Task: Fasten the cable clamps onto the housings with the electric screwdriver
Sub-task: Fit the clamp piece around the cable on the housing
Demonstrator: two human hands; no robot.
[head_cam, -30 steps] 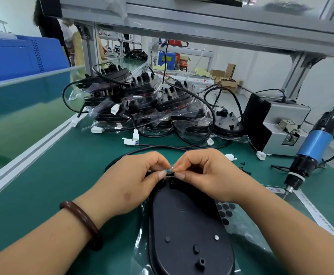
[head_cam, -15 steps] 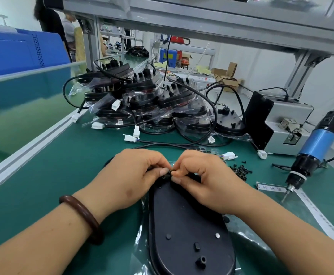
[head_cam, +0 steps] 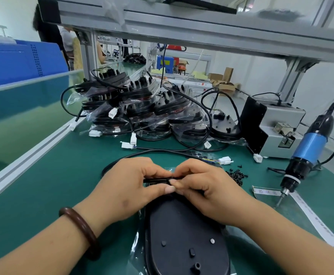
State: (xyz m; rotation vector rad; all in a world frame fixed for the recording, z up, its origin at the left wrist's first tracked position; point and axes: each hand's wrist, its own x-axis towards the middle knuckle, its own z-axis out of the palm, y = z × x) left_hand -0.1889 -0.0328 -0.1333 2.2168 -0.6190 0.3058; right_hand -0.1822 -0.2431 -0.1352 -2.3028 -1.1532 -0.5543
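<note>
On green bench mat (head_cam: 52, 175), positioned housing (head_cam: 186, 235) flat at lower centre; pinched black cable (head_cam: 158, 180) across its upper end between left hand (head_cam: 130, 187) and right hand (head_cam: 207, 191), presumably for clamp seating; parked electric screwdriver (head_cam: 309, 147) at right edge, within reach.

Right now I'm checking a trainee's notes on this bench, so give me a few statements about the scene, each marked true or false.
1. The left hand and right hand both pinch a black cable at the far end of the housing. True.
2. The electric screwdriver is held in the right hand. False: it is off to the right, and neither hand touches it.
3. A small heap of black screws lies on the green mat, just right of the right hand. True.
4. The brown bracelet is on the right wrist. False: it is on the left wrist.
</note>
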